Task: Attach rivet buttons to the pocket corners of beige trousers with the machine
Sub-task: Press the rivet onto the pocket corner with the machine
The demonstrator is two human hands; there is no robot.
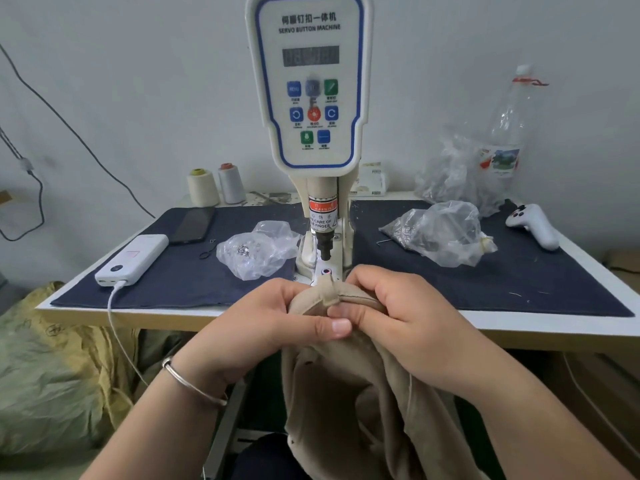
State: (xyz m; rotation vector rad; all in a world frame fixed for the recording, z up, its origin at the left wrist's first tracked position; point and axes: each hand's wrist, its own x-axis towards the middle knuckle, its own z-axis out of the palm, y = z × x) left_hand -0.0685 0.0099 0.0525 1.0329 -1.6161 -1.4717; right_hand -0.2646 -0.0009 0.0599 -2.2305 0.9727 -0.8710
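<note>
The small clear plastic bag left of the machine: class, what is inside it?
Inside the bag a small cluster of shiny metal pieces shows through the plastic, likely rivet buttons. Crumpled folds hide anything else inside.

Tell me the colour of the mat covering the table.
Dark navy blue mat, seen in the head view.

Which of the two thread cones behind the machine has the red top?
The grey-white thread cone, the one standing nearer the machine. The cream cone to its left has a yellow top.
</note>
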